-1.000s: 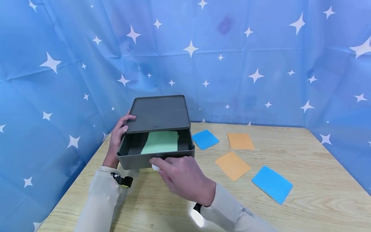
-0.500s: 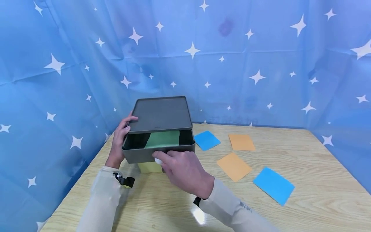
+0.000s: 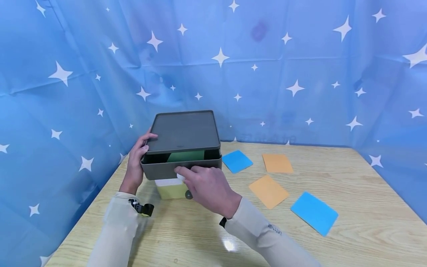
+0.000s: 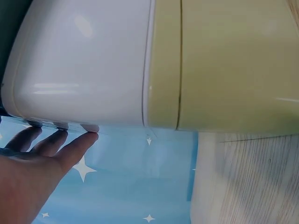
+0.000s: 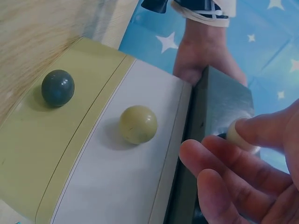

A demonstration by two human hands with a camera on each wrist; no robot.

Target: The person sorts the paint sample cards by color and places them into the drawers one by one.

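Observation:
A small drawer box (image 3: 183,129) stands at the table's back left, with a grey top drawer (image 3: 160,170), a white drawer (image 3: 166,182) and a yellow-green drawer (image 3: 170,191) below. The grey drawer is out by a narrow gap, and a green card (image 3: 185,155) shows inside. My right hand (image 3: 181,174) pinches the drawer's white knob (image 5: 239,136) at its front. My left hand (image 3: 146,142) grips the box's left edge, thumb on the top. In the left wrist view my left hand's fingers (image 4: 70,142) lie along the box's side.
Two blue cards (image 3: 237,161) (image 3: 314,212) and two orange cards (image 3: 277,163) (image 3: 268,191) lie flat on the wooden table (image 3: 350,185) to the right. A yellow-green knob (image 5: 138,124) and a dark knob (image 5: 57,87) stick out of the lower drawers. A blue starred curtain (image 3: 300,74) closes the back and sides.
The grey drawer has slid back into the box, from well open to almost closed, with my right hand on its knob. Less of the green card shows. The left hand has stayed put.

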